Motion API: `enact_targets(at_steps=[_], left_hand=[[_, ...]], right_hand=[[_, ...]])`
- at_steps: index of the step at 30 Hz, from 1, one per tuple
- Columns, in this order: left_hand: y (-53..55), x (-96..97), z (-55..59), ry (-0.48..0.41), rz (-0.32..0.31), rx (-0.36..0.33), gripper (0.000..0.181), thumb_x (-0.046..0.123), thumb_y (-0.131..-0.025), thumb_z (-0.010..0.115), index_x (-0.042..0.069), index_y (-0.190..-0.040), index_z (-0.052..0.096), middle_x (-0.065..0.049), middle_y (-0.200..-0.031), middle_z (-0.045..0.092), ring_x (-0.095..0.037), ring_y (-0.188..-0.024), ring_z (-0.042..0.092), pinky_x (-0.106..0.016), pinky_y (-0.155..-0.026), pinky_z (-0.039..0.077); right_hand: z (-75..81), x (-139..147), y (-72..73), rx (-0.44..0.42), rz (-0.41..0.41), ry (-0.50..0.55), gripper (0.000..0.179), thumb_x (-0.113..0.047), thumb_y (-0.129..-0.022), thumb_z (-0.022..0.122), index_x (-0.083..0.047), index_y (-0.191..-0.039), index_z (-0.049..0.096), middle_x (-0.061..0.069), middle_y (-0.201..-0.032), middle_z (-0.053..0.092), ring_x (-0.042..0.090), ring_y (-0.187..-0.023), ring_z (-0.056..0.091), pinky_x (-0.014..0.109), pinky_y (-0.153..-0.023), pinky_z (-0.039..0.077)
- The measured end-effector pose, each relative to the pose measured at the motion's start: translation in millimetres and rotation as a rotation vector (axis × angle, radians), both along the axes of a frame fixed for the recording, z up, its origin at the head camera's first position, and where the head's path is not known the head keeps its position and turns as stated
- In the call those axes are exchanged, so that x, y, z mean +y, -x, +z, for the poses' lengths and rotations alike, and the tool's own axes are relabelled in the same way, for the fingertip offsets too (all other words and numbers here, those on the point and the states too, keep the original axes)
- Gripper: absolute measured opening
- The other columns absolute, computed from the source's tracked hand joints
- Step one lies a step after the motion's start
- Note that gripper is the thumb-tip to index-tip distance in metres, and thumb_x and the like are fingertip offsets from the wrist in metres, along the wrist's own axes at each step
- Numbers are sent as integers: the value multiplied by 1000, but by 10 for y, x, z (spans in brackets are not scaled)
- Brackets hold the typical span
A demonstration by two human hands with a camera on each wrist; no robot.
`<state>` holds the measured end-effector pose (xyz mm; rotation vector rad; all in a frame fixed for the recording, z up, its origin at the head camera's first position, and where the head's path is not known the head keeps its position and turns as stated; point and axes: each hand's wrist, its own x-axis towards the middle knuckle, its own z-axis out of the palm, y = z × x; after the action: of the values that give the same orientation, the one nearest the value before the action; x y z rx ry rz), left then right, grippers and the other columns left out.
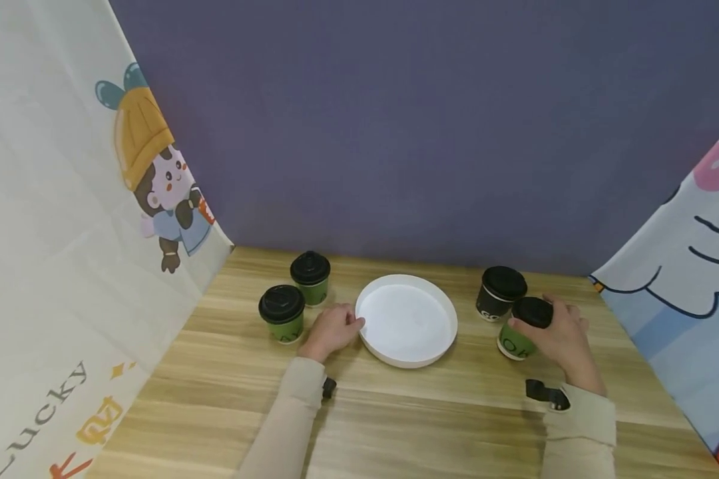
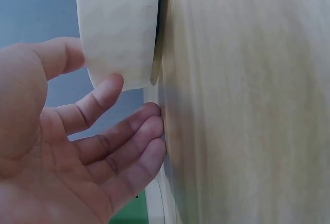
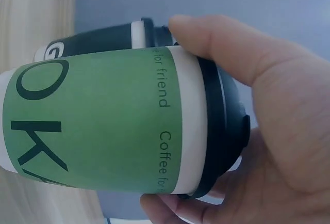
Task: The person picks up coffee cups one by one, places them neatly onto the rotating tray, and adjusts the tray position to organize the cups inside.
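Observation:
At the near-left rim of a round white tray [image 1: 406, 322], my left hand [image 1: 333, 327] pinches the edge. In the left wrist view its thumb goes behind the rim, and a fingertip [image 2: 111, 84] lies on the outer wall. The other fingers reach down to the tabletop. My right hand [image 1: 566, 336] grips a green paper coffee cup [image 1: 518, 341] from above, around its black lid [image 3: 221, 126]. In the right wrist view the thumb and the fingers lie on opposite sides of the lid. A black paper coffee cup [image 1: 492, 305] with a black lid stands just behind it.
Two more green paper cups with black lids stand left of the tray, one nearer [image 1: 285, 329] and one farther back [image 1: 315, 293]. The wooden table [image 1: 419, 426] meets a dark blue backdrop [image 1: 395, 133] behind. Printed cloths hang at the left [image 1: 54, 199] and right [image 1: 683, 266].

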<state>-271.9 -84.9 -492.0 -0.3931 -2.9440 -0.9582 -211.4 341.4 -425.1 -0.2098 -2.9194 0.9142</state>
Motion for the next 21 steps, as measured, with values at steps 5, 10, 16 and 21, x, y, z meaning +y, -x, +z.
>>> enact_targets(at_steps=[5, 10, 16, 21], left_hand=[[14, 3, -1, 8, -11, 7, 30, 34, -98, 64, 17, -75, 58, 1, -78, 57, -16, -73, 52, -30, -70, 42], [4, -8, 21, 10, -27, 19, 26, 30, -98, 64, 16, -76, 60, 0, -80, 59, -16, -75, 53, -30, -71, 43], [-11, -21, 59, -3, -40, 6, 25, 29, -99, 62, 16, -79, 62, 0, -83, 61, -16, -77, 53, -31, -73, 44], [-31, -36, 78, 3, -34, -10, 24, 29, -100, 62, 16, -80, 62, -1, -83, 61, -16, -77, 53, -31, -72, 44]], right_hand=[[93, -108, -13, -8, 33, 15, 109, -59, -91, 69, 5, -160, 14, 50, -152, 15, 72, -136, 13, 77, -99, 26], [152, -230, 7, -10, 61, 12, 109, -61, -92, 67, 5, -160, 14, 48, -155, 13, 72, -137, 12, 80, -100, 26], [177, -335, 30, 29, 69, 14, 107, -62, -91, 66, 1, -161, 17, 46, -157, 13, 69, -141, 12, 80, -101, 27], [204, -462, 13, 66, 71, 34, 105, -61, -90, 69, -1, -161, 20, 44, -158, 17, 67, -142, 14, 80, -102, 27]])
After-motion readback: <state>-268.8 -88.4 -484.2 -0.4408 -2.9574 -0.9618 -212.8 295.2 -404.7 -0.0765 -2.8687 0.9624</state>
